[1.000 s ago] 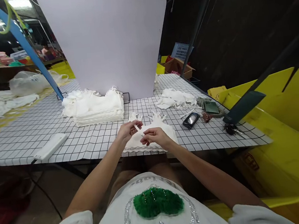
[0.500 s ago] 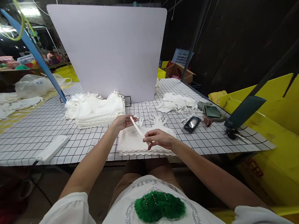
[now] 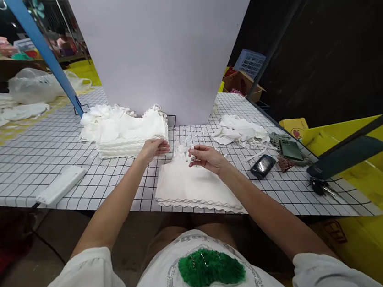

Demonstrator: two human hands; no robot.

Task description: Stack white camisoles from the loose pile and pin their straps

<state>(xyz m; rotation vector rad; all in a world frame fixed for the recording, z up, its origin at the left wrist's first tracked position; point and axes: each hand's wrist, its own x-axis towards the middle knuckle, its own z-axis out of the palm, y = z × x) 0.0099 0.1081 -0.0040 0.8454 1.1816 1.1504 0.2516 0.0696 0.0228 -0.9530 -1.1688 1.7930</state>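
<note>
We are pinching the white straps [image 3: 186,152] at the far edge of the flat pile of white cloth [image 3: 191,187] with our right hand [image 3: 207,157], its fingers pressed together on them. That pile is lying on the checked table [image 3: 24,167] right at its near edge, straight in front of us. Our left hand [image 3: 153,147] is resting just left of the pile's far corner, fingers curled and close together; we cannot tell whether it is gripping a strap or only touching the table.

Beyond the pile and to its left, a taller stack of folded white cloth [image 3: 124,130] is sitting against the foot of the big white board [image 3: 166,45]. To the pile's right, a loose heap of white scraps [image 3: 240,129] is lying, and nearer the table's right edge a dark phone [image 3: 262,166], a green wallet [image 3: 291,149] and keys [image 3: 321,187]. Far left of the pile, a white bar [image 3: 61,186] is lying near the table's front edge.
</note>
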